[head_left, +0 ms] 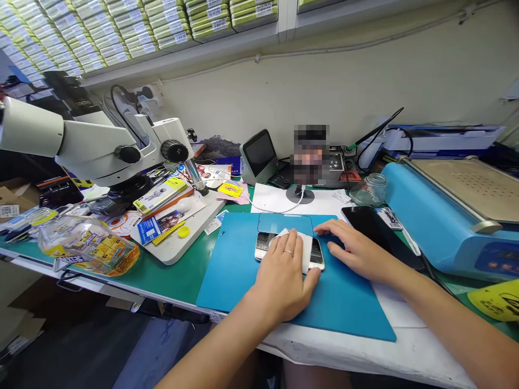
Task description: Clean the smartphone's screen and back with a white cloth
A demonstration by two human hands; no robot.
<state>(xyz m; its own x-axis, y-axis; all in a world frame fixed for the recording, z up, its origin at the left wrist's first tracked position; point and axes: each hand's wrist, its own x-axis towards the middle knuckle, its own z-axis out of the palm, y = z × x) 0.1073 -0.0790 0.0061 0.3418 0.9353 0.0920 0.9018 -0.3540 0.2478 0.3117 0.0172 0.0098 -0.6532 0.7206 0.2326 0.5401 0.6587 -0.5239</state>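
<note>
Here the left hand lies flat, fingers together, pressing a white folded wipe onto a silver-edged smartphone that lies crosswise on a blue rectangular silicone work mat. A thin ring shows on one finger. The hand is not clamped around anything; it only bears down on the wipe, which covers the middle of the phone, so that just the two ends of the phone show.

The right hand rests just beside the phone's right end, palm down, fingers loosely spread on the mat and closed on nothing.

Right of that hand a black glossy phone screen lies flat on the bench, whose top is green. Beyond it stands a small clear glass jar, and further right a blue machine with a perforated metal plate.

Behind the mat sits a small grey tilted monitor. To the left stands a white stereo microscope on a white base; printed cards and a round yellow cap lie on that base, but their lettering is too small to read. A crumpled clear plastic bag with yellow print lies at the bench's left edge.

Above, shelves hold rows of green flat boxes with barcode labels, which cannot be read.
</note>
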